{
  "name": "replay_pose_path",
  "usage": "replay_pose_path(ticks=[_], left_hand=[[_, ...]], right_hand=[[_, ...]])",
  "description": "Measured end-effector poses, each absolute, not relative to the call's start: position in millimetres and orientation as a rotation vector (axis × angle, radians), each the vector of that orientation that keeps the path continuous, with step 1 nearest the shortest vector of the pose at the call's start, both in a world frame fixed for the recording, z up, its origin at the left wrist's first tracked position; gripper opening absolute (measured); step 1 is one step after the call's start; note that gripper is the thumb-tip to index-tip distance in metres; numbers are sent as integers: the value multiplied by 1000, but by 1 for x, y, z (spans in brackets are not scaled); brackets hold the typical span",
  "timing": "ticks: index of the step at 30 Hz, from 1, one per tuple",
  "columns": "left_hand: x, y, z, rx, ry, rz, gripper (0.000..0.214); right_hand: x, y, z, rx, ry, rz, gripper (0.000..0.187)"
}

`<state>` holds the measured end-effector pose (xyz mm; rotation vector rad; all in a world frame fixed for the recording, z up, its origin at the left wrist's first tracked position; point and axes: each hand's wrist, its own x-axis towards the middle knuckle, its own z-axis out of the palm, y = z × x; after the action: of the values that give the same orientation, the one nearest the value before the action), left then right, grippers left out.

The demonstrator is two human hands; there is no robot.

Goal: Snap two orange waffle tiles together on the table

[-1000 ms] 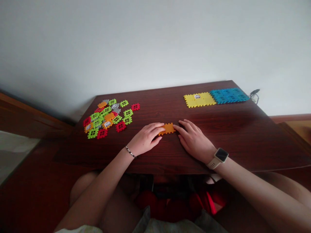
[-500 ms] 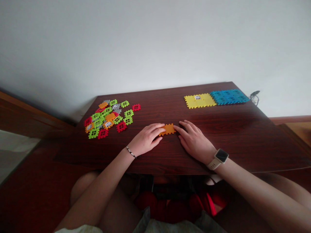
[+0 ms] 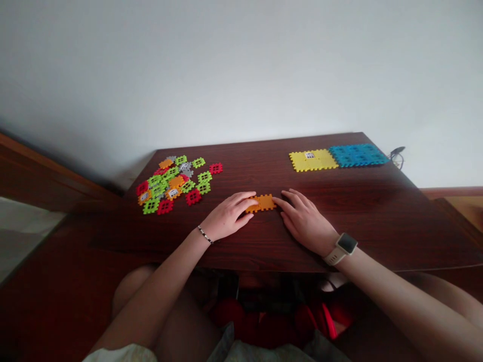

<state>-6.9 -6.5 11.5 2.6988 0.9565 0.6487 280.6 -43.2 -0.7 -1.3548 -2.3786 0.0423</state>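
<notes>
Two orange interlocking tiles (image 3: 266,202) lie flat, side by side and edge to edge, on the dark wood table. My left hand (image 3: 234,211), a beaded bracelet at its wrist, has its fingers over the left tile and its thumb at the near side; part of that tile is hidden beneath the fingers. At the other end, my right hand (image 3: 306,218), wearing a watch (image 3: 341,249), rests with its fingers apart. Its index fingertip touches the right tile's outer edge. Whether the teeth between the tiles are fully locked I cannot tell.
To the left lies a loose pile of green, red, orange and grey window tiles (image 3: 193,196). At the back right, a yellow joined panel (image 3: 317,162) with one white window meets a blue panel (image 3: 357,155). A dark cable (image 3: 397,156) hangs past the table's right edge, near the wall.
The whole view has shifted slightly. Both hands keep nearly the same pose at the orange tiles, and slightly more of the left tile shows beside the left fingers.
</notes>
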Motion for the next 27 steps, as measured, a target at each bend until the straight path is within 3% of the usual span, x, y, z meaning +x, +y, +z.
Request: replay_pose_path(ticks=[8,19,27], left_hand=[[-63,17,20,2670,1310,714,27],[-166,54,18,2342,2165,779,30],[-174,62,8,2216,2265,671,28]], right_hand=[[281,-43,-1,-1358,-2384,24,47],[282,-43,-1,-1351,-2381,34,47],[282,-43,-1,-1348,-2380,34,47]])
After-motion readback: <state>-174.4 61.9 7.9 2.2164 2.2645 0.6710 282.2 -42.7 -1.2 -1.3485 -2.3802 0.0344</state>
